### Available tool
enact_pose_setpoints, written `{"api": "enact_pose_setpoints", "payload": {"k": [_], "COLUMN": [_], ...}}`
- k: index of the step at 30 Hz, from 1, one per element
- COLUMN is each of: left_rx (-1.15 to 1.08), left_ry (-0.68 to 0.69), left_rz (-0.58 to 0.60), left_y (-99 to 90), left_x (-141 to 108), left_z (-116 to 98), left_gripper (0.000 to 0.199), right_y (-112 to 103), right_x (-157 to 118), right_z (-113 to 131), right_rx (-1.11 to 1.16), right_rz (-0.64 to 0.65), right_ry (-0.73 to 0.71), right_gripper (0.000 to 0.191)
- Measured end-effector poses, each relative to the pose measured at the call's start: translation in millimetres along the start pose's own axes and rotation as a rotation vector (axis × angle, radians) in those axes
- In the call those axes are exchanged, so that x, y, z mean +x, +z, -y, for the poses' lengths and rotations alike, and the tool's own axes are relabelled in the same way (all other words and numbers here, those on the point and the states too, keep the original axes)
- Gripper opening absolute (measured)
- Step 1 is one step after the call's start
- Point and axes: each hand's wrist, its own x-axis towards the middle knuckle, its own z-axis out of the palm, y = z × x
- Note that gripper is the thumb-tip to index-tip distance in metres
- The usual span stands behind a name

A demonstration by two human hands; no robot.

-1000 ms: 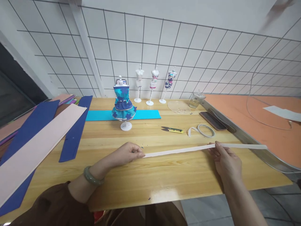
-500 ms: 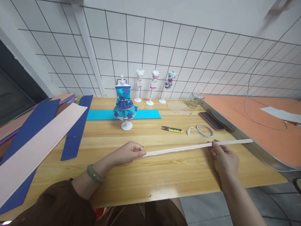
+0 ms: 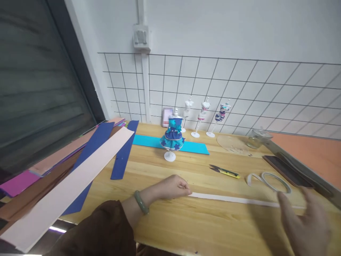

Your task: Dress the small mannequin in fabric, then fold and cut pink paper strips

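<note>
My left hand (image 3: 174, 187) pinches the left end of a narrow whitish strip (image 3: 231, 198) between thumb and fingertips, low over the wooden table. The strip runs off to the right, nearly straight. My right hand (image 3: 306, 225), slightly blurred, hovers by the strip's right part with thumb and fingers apart, holding nothing. Its fingertips overlap the strip's far end in the view. Beyond the strip lie yellow-handled thread snips (image 3: 226, 172) and a thin roll of white tape (image 3: 263, 179) with a loose tail. A mini dress form in a blue ruffled dress (image 3: 173, 137) stands behind my left hand.
Long foam-like sheets, pale pink (image 3: 80, 179) and dark blue (image 3: 124, 156), overlap at the left. A turquoise strip (image 3: 195, 147) lies behind the dress form. Three small mannequins (image 3: 204, 113) line the wall grid. A dark phone (image 3: 286, 170) and glass jar (image 3: 257, 138) sit at right.
My right hand has let go of the strip and opened, moving nearer to me. The left hand keeps its pinch. The view has turned left and upward.
</note>
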Motion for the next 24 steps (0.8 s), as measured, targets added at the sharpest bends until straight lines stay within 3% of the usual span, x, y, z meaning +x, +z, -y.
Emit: {"api": "enact_pose_setpoints", "payload": {"k": [2,5,8,11,18,24], "left_rx": [0.032,0.038,0.042,0.07,0.191,0.212], "left_ry": [0.004,0.062,0.163,0.205,0.203,0.135], "left_rz": [0.003,0.001,-0.011,-0.036,-0.072,-0.068], "left_y": [1.4,3.4,2.9,-0.3,-6.8,-10.9], "left_x": [-1,-2,-1,0,0,3], "left_z": [-1,1,3,4,5,7], "left_gripper": [0.031,0.03,0.025,0.024,0.029,0.029], "right_y": [14,37,52,56,49,48], "right_x": [-11,-27,-33,-29,-18,-2], "right_z": [43,105,139,147,133,113], "right_rx": [0.142,0.308,0.388,0.351,0.311,0.307], "right_rz": [0.212,0.688,0.917,1.031,1.104,1.131], "right_ry": [-0.159,-0.494,-0.692,-0.725,-0.385,-0.303], "right_gripper": [0.046,0.033,0.032,0.037,0.036,0.032]}}
